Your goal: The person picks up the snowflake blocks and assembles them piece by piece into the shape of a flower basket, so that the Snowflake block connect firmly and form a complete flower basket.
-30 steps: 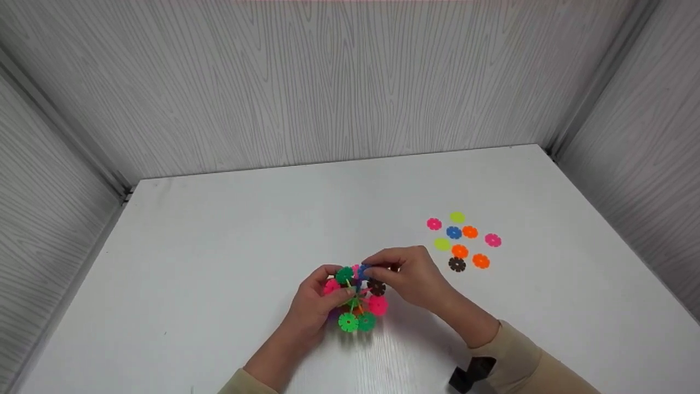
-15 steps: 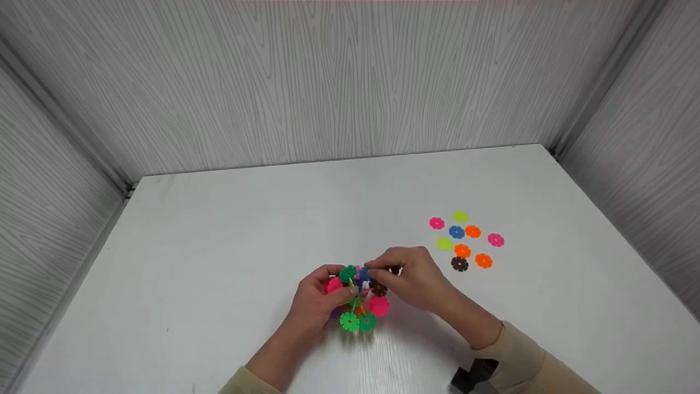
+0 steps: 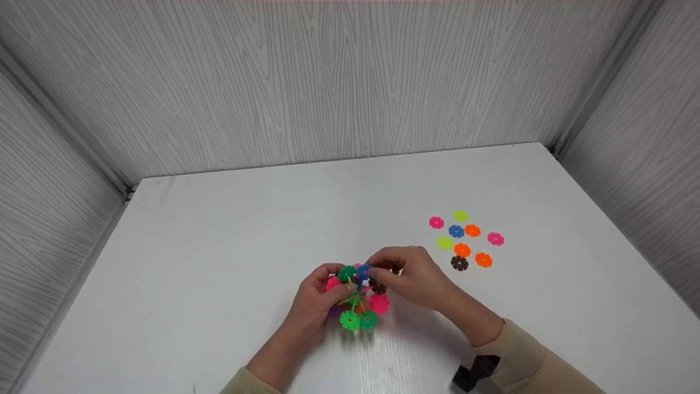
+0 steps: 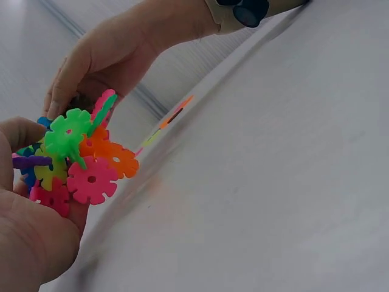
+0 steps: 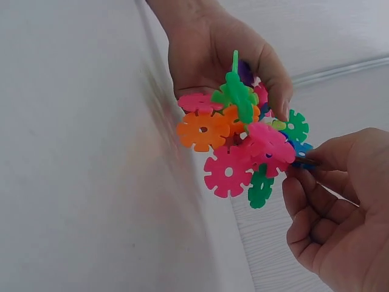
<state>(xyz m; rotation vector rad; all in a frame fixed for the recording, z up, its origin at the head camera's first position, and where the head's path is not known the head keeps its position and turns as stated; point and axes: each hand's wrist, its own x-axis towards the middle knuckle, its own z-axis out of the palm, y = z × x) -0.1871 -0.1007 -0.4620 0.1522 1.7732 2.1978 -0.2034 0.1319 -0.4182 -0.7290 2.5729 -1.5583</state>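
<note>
My left hand (image 3: pixel 313 298) grips a ball-like cluster of slotted flower-shaped plastic discs (image 3: pixel 350 320), its thumb over the near face. Green, pink, orange, purple and yellow discs jut out of the cluster at various angles. At the cluster's upper right, my right hand (image 3: pixel 413 279) pinches a blue disc (image 3: pixel 362 271) between thumb and forefinger. A brown disc (image 3: pixel 378 287) sits just below that pinch. In the right wrist view, the blue disc (image 5: pixel 302 148) is partly behind pink discs (image 5: pixel 270 146). Whether its slot is seated in the cluster cannot be seen.
Several loose discs lie flat on the white table (image 3: pixel 246 235) beyond the right hand, among them a blue one (image 3: pixel 456 231), a brown one (image 3: pixel 459 263) and an orange one (image 3: pixel 483 260). A black device (image 3: pixel 476 373) is on the right sleeve. Wood-grain panels (image 3: pixel 328 82) enclose the back and sides.
The blue disc has turned slightly in the right fingers, showing more of its face. Both hands otherwise stay in place around the cluster; the loose discs lie as before.
</note>
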